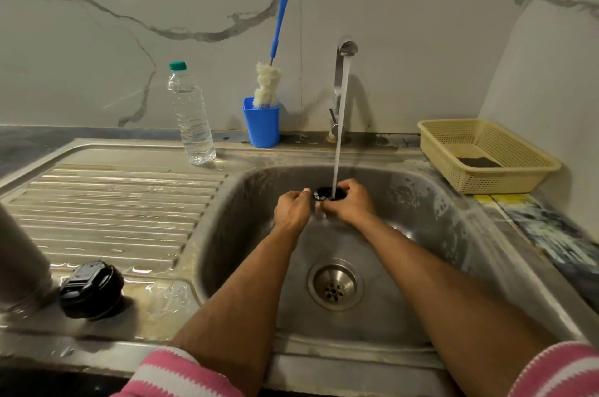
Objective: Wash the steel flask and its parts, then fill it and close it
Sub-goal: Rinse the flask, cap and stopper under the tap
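Rinsing a small flask part under the running tap

Nearest me, the steel flask body [19, 254] and black domed plastic lid [91, 289] wait on the drainboard. Farther in, my left hand [291, 210] and right hand [348, 203] both pinch the small black round part [325, 193]; I should turn it so water reaches every groove.

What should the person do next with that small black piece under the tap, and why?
Probably turn the black part over in the stream to rinse its other side. Both the left hand and right hand grip it, and water hits only its top.
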